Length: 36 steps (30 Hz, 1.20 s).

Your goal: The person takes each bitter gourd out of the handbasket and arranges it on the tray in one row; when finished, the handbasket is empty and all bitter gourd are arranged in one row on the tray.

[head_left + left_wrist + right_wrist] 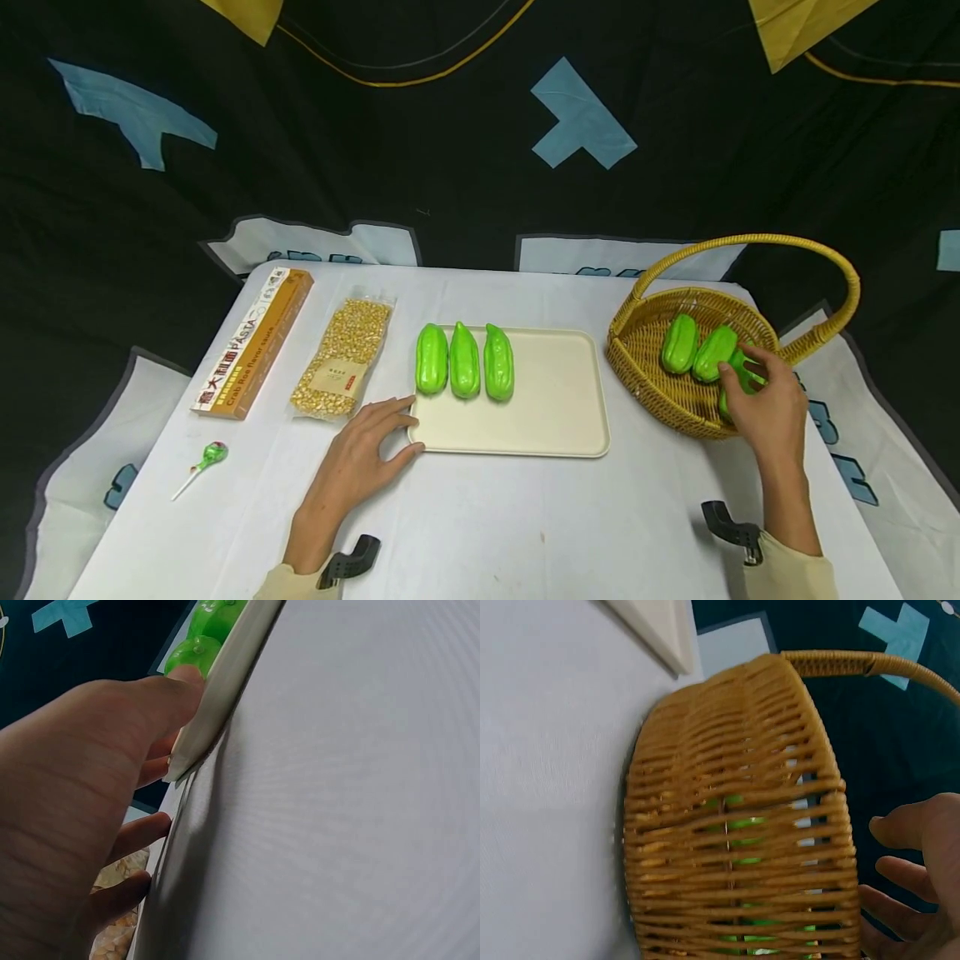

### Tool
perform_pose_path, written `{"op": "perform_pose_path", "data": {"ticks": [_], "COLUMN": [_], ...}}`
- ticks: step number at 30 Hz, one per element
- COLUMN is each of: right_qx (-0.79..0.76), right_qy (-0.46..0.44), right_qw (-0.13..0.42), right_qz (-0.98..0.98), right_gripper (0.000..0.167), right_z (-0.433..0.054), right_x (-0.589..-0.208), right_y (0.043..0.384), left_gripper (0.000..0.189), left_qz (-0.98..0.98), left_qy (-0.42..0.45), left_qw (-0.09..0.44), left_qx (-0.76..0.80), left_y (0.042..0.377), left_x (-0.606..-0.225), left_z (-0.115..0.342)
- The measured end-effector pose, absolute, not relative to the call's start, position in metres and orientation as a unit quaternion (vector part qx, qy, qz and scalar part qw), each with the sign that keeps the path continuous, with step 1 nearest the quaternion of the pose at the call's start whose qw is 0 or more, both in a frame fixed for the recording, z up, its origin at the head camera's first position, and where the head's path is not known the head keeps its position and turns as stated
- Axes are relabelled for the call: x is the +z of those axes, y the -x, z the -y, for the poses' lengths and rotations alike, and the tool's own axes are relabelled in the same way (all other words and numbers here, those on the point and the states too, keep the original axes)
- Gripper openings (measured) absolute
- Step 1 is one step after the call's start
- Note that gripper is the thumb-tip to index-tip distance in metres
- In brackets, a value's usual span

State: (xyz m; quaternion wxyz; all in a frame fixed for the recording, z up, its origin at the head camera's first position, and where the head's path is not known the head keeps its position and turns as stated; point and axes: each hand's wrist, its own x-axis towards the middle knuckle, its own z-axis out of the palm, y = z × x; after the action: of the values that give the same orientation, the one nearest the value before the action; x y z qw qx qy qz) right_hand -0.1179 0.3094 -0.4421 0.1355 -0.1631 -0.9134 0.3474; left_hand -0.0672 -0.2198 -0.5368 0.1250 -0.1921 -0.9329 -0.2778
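Note:
Three shiny green ribbed, gourd-like vegetables (464, 361) lie side by side on the left half of a cream tray (555, 400). My left hand (365, 450) touches the tray's front left corner, with thumb and fingers spread at its edge; in the left wrist view the thumb (176, 694) rests by the rim. Over the front right side of a wicker basket (652, 392) is my right hand (768, 404), fingers loosely bent above a green vegetable (744, 371) it partly hides. Two more green vegetables (680, 343) lie in the basket. The right wrist view shows nothing between the fingers.
Left of the tray lie a clear bag of yellow kernels (348, 346), a long brown pasta box (255, 342) and a green lollipop (213, 452). The basket's tall handle (750, 239) arches over it. A dark cloth (450, 167) hangs behind the white table (510, 533).

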Motion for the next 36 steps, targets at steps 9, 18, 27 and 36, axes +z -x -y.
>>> {"op": "perform_pose_path", "data": {"ticks": [9, 18, 27, 36], "right_qx": [0.302, 0.285, 0.276, 0.267], "right_qy": [0.18, 0.186, 0.178, 0.185], "right_qw": [0.098, 0.086, 0.071, 0.029], "right_qz": [0.931, 0.936, 0.942, 0.945], "right_gripper": [0.062, 0.065, 0.067, 0.075], "right_z": [-0.318, -0.32, -0.322, -0.322], "right_x": [-0.445, -0.45, -0.454, -0.457], "right_y": [0.127, 0.134, 0.142, 0.147], "left_gripper": [0.037, 0.036, 0.036, 0.035], "left_qz": [0.932, 0.932, 0.929, 0.93], "left_qy": [0.195, 0.193, 0.198, 0.196], "left_qw": [0.125, 0.126, 0.132, 0.13], "left_qx": [-0.279, -0.279, -0.282, -0.282], "left_y": [0.067, 0.067, 0.068, 0.067], "left_x": [-0.536, -0.537, -0.538, -0.537], "left_z": [0.221, 0.221, 0.221, 0.221]}}
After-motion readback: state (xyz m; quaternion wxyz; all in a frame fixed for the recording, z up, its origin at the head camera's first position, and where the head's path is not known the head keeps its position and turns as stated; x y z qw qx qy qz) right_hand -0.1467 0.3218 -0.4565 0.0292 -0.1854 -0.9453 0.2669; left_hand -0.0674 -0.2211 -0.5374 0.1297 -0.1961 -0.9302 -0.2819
